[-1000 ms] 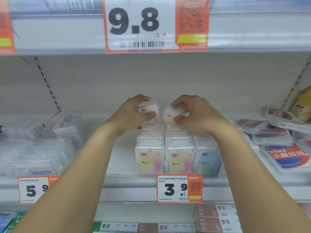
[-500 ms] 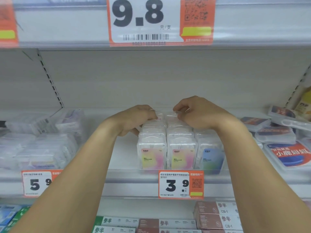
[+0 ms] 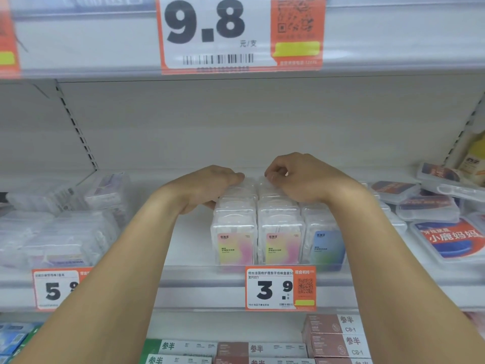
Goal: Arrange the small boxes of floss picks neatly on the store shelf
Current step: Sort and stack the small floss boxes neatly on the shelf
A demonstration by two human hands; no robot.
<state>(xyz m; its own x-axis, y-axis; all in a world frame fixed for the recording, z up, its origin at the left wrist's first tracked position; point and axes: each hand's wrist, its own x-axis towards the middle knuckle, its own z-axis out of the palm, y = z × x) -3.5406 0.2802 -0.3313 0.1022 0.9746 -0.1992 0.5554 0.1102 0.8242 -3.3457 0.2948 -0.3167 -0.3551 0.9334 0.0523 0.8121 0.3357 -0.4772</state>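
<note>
Setting down the two raised boxes (image 3: pixel 256 185), left hand (image 3: pixel 207 185) and right hand (image 3: pixel 301 177) now pinch them into the back rows, nearly tidy.

The clear floss pick boxes (image 3: pixel 233 232) carry pink-and-yellow gradient labels, one box (image 3: pixel 326 237) a blue-green one, above an orange-and-white 3.9 price tag (image 3: pixel 280 288) on the white shelf (image 3: pixel 183 285), with maroon cartons (image 3: pixel 333 334) below.
</note>
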